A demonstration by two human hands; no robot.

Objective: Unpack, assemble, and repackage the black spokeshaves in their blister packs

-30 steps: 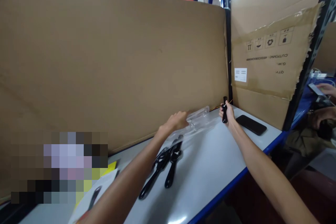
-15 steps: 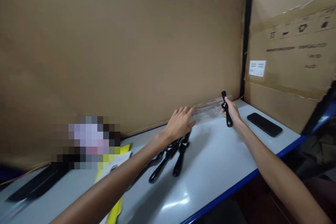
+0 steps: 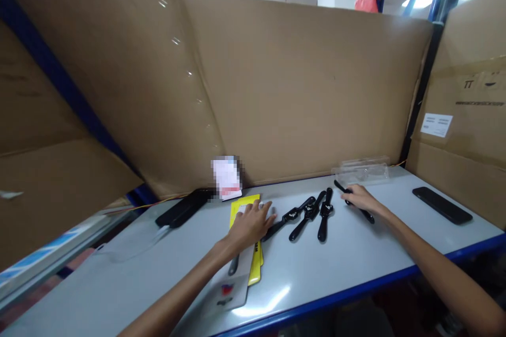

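My right hand (image 3: 362, 198) is wrapped round a black spokeshave (image 3: 366, 215), held tilted low over the table's right half. With its fingers spread, my left hand (image 3: 250, 225) is over a yellow card pack (image 3: 256, 269) and a pale card pack (image 3: 237, 294); whether it presses on them I cannot tell. A dark handle (image 3: 234, 265) shows on the pale pack, partly hidden by my left hand and wrist. Between my hands lie three black spokeshaves, the left one (image 3: 292, 214), the middle one (image 3: 310, 212) and the right one (image 3: 325, 211), side by side.
Clear plastic trays (image 3: 361, 171) stand at the back by the cardboard wall (image 3: 300, 89). A black phone (image 3: 441, 205) lies at the right. To the left are a black device (image 3: 184, 209) with a white cable and a blurred card (image 3: 228, 179). The table has a blue edge (image 3: 328, 297).
The view has turned left and up. My left hand has left the spokeshaves and moved over to the card packs. In my right hand, the spokeshave has tipped from near upright to a slant.
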